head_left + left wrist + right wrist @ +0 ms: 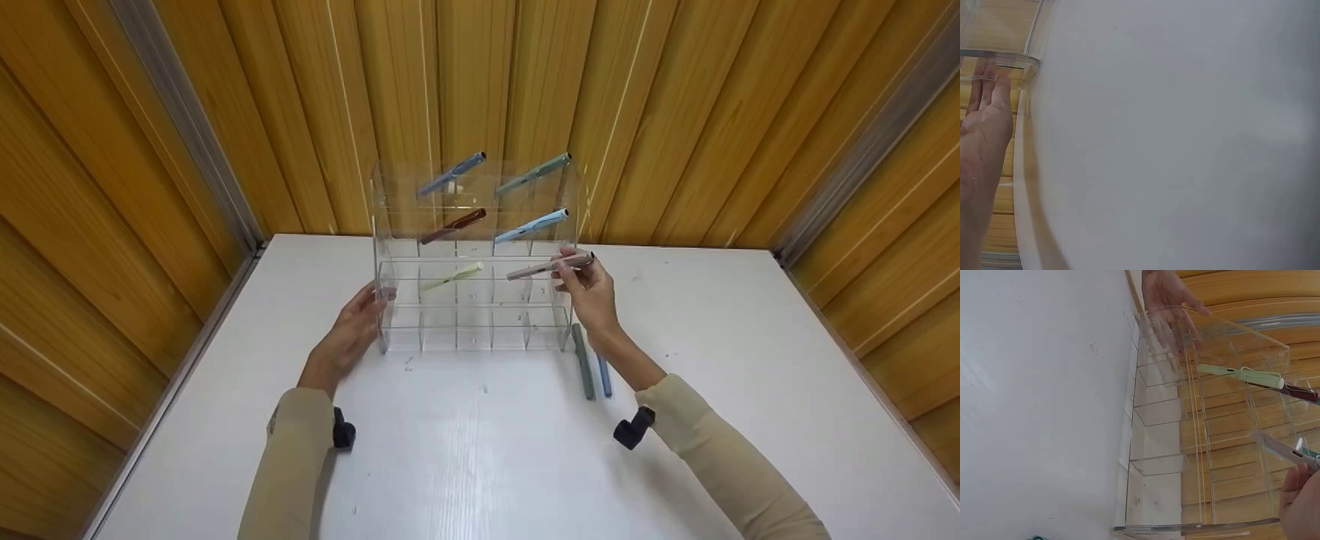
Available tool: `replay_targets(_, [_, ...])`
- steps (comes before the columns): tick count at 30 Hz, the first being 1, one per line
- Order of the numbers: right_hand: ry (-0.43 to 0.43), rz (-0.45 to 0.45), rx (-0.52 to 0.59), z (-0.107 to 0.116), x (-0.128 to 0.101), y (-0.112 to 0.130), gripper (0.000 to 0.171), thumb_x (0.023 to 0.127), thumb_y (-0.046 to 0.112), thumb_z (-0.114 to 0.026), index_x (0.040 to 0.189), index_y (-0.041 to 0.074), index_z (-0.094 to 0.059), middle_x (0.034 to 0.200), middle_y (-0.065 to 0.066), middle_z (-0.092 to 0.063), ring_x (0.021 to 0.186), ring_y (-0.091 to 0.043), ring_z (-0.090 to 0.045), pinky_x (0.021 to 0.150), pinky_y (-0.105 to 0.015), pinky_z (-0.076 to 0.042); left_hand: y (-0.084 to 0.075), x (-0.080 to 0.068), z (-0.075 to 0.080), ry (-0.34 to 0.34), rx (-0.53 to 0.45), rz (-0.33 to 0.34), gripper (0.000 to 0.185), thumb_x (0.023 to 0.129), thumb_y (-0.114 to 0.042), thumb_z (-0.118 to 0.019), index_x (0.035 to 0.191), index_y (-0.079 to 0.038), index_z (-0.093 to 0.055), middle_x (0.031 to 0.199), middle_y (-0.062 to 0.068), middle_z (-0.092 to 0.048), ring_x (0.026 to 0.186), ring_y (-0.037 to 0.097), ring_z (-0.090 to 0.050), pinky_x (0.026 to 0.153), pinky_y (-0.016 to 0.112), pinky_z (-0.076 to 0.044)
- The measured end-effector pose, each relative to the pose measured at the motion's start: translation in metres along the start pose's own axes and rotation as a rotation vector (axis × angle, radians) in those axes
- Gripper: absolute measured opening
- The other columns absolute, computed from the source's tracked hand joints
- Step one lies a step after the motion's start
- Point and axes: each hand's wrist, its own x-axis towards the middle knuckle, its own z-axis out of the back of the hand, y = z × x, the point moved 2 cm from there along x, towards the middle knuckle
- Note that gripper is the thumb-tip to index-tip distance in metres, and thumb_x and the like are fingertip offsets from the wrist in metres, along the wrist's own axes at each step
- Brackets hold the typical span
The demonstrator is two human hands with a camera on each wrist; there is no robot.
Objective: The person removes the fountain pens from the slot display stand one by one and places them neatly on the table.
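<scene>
A clear acrylic pen rack [474,328] with tiered compartments stands on the white table. The right hand [594,300] pinches a pinkish-grey capped pen [536,268] at its upper end, over the right part of a lower tier. Seen from the right wrist, that pen [1283,449] slants into the rack. Against the rack's left side rests the left hand [351,334], its fingers extended; the left wrist view shows the fingers [1000,93] partly behind the clear plastic. Tilted in the rack are a light green pen [453,277], a dark red pen [454,226] and a light blue pen [532,226].
Higher up, a blue pen [452,174] and a green pen [534,174] lean in the top tier. A dark green pen [583,362] and another blue pen [604,376] lie on the table [465,450] beside the right forearm. Wood-patterned walls [480,90] enclose the table.
</scene>
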Motion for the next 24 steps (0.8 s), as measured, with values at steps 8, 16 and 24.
replay_targets(8, [0.025, -0.039, 0.134, 0.012, 0.000, -0.001, 0.042, 0.111, 0.009, -0.050, 0.151, 0.000, -0.043, 0.135, -0.012, -0.061, 0.114, -0.008, -0.065, 0.102, -0.024, -0.056, -0.001, -0.001, -0.001, -0.008, 0.006, -0.005, 0.072, 0.108, -0.023, -0.060, 0.169, -0.019, -0.020, 0.171, 0.006, -0.029, 0.158, 0.030, -0.030, 0.131, 0.045, -0.026])
replay_targets(16, [0.015, -0.042, 0.288, 0.023, -0.002, -0.001, 0.043, 0.111, 0.004, -0.043, 0.153, 0.002, -0.033, 0.126, -0.007, -0.054, 0.119, -0.015, -0.069, 0.110, -0.034, -0.053, 0.000, -0.002, 0.002, -0.001, 0.011, -0.008, 0.070, 0.110, -0.022, -0.056, 0.169, -0.018, -0.018, 0.171, 0.007, -0.030, 0.160, 0.029, -0.026, 0.132, 0.047, -0.022])
replay_targets(24, [0.011, -0.059, 0.292, 0.035, -0.008, -0.001, 0.047, 0.111, 0.004, -0.042, 0.156, 0.002, -0.028, 0.124, -0.007, -0.053, 0.115, -0.014, -0.071, 0.109, -0.034, -0.054, 0.000, -0.002, 0.003, -0.011, 0.047, 0.006, 0.071, 0.109, -0.025, -0.058, 0.169, -0.020, -0.019, 0.172, 0.005, -0.030, 0.161, 0.028, -0.025, 0.133, 0.048, -0.019])
